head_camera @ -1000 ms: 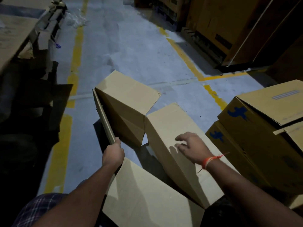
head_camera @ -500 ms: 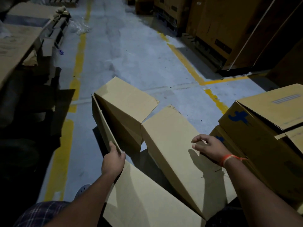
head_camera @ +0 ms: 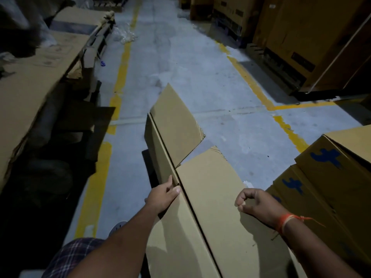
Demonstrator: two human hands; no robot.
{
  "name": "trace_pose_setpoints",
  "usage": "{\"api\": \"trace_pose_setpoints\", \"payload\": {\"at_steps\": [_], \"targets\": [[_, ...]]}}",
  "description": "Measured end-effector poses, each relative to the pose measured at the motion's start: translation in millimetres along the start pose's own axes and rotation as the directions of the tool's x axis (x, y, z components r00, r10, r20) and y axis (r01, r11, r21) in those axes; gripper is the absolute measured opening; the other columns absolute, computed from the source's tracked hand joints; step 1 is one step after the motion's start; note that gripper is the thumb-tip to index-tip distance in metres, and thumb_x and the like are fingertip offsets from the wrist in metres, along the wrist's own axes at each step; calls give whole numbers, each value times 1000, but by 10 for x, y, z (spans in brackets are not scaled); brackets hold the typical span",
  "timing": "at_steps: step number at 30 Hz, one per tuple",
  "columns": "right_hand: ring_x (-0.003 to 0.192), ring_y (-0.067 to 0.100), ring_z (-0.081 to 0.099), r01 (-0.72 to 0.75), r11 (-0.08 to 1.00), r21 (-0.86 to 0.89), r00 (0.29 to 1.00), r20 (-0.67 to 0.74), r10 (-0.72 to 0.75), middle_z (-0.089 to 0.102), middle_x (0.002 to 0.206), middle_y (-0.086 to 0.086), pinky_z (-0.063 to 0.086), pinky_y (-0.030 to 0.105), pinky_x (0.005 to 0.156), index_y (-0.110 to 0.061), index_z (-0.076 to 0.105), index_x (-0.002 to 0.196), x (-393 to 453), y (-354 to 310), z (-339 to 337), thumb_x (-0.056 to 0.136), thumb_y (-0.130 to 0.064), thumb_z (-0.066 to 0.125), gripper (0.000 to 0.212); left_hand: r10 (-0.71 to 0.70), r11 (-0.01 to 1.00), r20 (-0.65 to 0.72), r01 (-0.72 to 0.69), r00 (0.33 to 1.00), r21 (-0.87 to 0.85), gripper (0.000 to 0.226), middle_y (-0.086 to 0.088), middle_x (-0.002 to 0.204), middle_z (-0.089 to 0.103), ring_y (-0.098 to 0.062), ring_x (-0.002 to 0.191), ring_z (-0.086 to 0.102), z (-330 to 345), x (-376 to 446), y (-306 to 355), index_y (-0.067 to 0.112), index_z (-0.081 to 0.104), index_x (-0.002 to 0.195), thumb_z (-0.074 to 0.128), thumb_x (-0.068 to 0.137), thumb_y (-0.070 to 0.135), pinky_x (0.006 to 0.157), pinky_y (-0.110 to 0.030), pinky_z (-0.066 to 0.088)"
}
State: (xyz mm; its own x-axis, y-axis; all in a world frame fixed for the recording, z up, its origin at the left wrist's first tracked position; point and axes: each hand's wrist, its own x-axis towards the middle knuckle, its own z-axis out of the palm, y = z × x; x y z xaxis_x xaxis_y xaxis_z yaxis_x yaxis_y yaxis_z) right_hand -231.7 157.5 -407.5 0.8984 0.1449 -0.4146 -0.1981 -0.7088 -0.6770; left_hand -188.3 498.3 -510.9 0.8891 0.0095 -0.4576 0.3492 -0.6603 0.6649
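**Box half shaped, both hands on it**

The cardboard box [head_camera: 210,207] lies lengthwise on the floor [head_camera: 200,67], in the aisle between the two yellow lines [head_camera: 120,77], running from the lower edge of the view out ahead of the person. Two long panels meet in a sharp fold along its top. At the far end two flaps [head_camera: 176,121] stand loose and apart, with no tape showing. I judge the work about midway: the panels are brought together along the fold, but the end is unclosed and the box is not yet squared or sealed.

The left hand [head_camera: 162,197] sits astride the fold, thumb on the top panel and fingers down the side panel, pinching the ridge. The right hand [head_camera: 259,205] lies at the right edge of the top panel with its fingers curled in; I cannot tell whether it grips that edge or only rests there. An orange thread [head_camera: 287,221] circles that wrist.

Just beside the box on the right stand stacked boxes with blue marks [head_camera: 337,177]. Along the left side of the aisle lies a pile of flat cardboard [head_camera: 30,87]. Large cartons [head_camera: 301,37] stand at the far right.
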Motion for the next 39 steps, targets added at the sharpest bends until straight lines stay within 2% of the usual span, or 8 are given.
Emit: {"api": "trace_pose_setpoints", "payload": {"at_steps": [5, 11, 18, 21, 27, 31, 35, 39], "targets": [[83, 2, 67, 23, 1000, 2, 999, -31, -23, 74, 85, -11, 48, 24, 77, -18, 69, 77, -57, 24, -76, 86, -5, 71, 16, -250, 945, -78, 226, 965, -237, 151, -4, 167, 27, -30, 151, 28, 48, 95, -223, 37, -3, 161, 60, 42, 103, 118, -57, 31], [86, 2, 67, 50, 999, -3, 998, -38, -50, 74, 90, -10, 48, 25, 80, -22, 70, 80, -86, 78, -144, 88, -11, 73, 14, -447, 660, 16, 342, 894, -669, 137, -6, 170, 14, -34, 152, 26, 118, 108, -340, 31, -14, 160, 75, 67, 79, 118, -55, 31], [87, 8, 68, 40, 999, -5, 999, 21, -39, 74, 90, -5, 52, 31, 86, -25, 70, 81, -37, 55, -158, 89, -13, 73, 15, -508, 435, 46, 302, 860, -848, 87, -13, 135, 64, -36, 117, 64, 242, 451, -839, 16, 57, 136, 84, 69, 64, 96, -63, 51], [90, 10, 68, 29, 997, 66, 999, -24, -28, 75, 93, -6, 51, 28, 85, -26, 72, 84, -68, 21, -238, 91, -9, 71, 18, -414, 509, -49, 186, 909, -841, 16, -10, 116, 74, -33, 104, 70, 57, 223, -550, 22, 71, 114, 62, 101, 23, 97, -59, 53], [112, 4, 59, 61, 960, 273, 993, 84, -87, 67, 122, -12, 44, 21, 92, -41, 71, 113, -272, -203, -387, 91, 17, 53, 65, -246, 468, -1, 118, 969, -876, 23, -16, 119, 73, -36, 109, 69, -242, 47, -13, 9, 63, 123, 47, 107, 9, 99, -58, 52], [146, -8, 24, 165, 973, 164, 945, 255, -203, 25, 162, -26, 32, 19, 115, -58, 14, 154, -454, -615, -79, 81, 15, 50, 109, -150, 551, -53, 39, 987, -833, 24, -14, 113, 73, -33, 100, 71, -359, -127, 659, 14, 62, 120, 41, 109, 12, 82, -48, 60], [102, 9, 62, 223, 975, -21, 935, 287, -207, 61, 135, 4, 42, 6, 78, -43, -23, 154, -546, -917, 665, 85, -1, 51, 109, 4, 800, -235, -144, 972, -582, 37, -9, 133, 65, -19, 103, 64, -315, -289, 1083, 20, 59, 139, 35, 111, 22, 69, -22, 51], [85, 18, 63, 194, 981, 1, 930, 319, -184, 67, 108, 3, 48, 23, 71, -44, -34, 148, -584, -985, 1171, 84, -14, 50, 110, 1, 868, -120, -61, 993, -492, 72, 1, 159, 39, -28, 142, 43, -260, -367, 1051, 34, 20, 162, 45, 100, 61, 114, -41, 39]]}}
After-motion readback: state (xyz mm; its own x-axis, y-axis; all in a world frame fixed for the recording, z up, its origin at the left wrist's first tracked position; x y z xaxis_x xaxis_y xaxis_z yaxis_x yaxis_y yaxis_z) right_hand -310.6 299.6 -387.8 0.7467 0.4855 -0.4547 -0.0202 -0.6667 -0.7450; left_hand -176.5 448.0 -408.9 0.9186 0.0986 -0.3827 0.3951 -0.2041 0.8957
